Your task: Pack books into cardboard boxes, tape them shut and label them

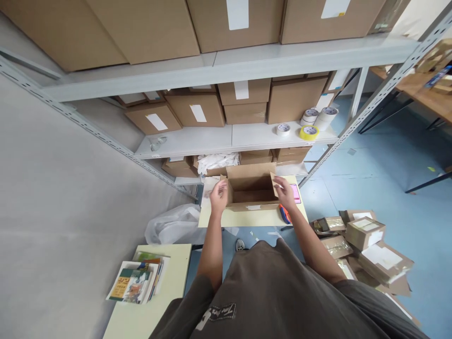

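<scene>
An open cardboard box [252, 206] stands on the small pale table [240, 219] in front of me, its back flap raised. My left hand [219, 194] is at the box's left side flap, fingers bent and closed on its edge, slightly blurred. At the opposite side, my right hand [284, 192] has its fingers curled around the right side flap. The visible inside of the box is bare brown cardboard. Beside my right wrist lie an orange-and-blue tape dispenser [284, 214] and a phone with a pink screen [295, 193].
A metal shelf rack [229, 70] with several cartons rises ahead. Tape rolls [309, 132] sit on its middle shelf. Packed parcels [365, 233] are piled on the floor at right. To the left are a plastic bag [176, 223] and a side table with books [132, 282].
</scene>
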A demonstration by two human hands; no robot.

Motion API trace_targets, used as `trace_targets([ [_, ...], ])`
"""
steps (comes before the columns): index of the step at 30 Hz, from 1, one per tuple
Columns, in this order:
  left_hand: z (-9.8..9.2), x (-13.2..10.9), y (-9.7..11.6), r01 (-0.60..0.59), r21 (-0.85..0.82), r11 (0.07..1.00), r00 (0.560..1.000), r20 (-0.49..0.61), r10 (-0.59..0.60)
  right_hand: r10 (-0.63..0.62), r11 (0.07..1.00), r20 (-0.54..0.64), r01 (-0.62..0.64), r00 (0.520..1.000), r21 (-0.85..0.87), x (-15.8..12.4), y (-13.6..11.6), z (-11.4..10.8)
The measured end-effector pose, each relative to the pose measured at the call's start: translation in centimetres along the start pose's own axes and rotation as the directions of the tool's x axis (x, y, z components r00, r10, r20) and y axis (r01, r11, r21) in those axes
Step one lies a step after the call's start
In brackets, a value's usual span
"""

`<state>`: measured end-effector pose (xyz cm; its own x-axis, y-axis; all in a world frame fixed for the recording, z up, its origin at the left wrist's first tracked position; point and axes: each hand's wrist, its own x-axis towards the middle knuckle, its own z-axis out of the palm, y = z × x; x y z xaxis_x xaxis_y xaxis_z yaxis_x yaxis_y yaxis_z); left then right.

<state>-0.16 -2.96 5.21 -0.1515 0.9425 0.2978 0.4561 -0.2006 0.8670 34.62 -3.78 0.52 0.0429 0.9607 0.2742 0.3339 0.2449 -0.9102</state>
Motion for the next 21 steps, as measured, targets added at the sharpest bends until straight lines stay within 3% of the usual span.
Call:
trace_targets([
  [2,0.7,1.0,1.0,-0.08,0.094,0.992,0.953,0.298,0.049,-0.073,0.996,0.148,0.08,0.986,-0.042,1.1,-1.7,1.9],
  [4,1.0,1.3,0.8,-0.121,0.271,0.955,0.876,0.481,-0.025,-0.113,0.978,0.323,0.162,0.94,-0.128,1.7,-2.7,3.0],
  [8,0.5,0.3,-2.0,-0.07,0.592,0.803,0.782,0.533,-0.324,-0.001,0.88,0.432,0.206,0.902,-0.428,1.4,-2.0,2.0],
  [12,0.5,-1.5,-4.9,-0.027,0.639,0.768,0.717,0.548,-0.431,0.235,0.745,0.408,0.106,0.882,-0.658,-0.2,1.3,-0.7],
  [15,1.7,-3.0,-6.1,0.014,0.612,0.791,0.755,0.512,-0.41,0.362,0.713,0.383,0.012,0.85,-0.701,-1.4,3.6,-1.6],
  [18,3.1,-4.2,-6.6,0.031,0.58,0.814,0.84,0.426,-0.336,0.319,0.765,0.362,-0.013,0.876,-0.644,-2.3,5.0,-1.3],
  [21,4.3,-4.8,-6.8,0.062,0.558,0.827,0.891,0.342,-0.297,0.291,0.802,0.32,-0.047,0.901,-0.595,-2.5,5.6,-0.5],
])
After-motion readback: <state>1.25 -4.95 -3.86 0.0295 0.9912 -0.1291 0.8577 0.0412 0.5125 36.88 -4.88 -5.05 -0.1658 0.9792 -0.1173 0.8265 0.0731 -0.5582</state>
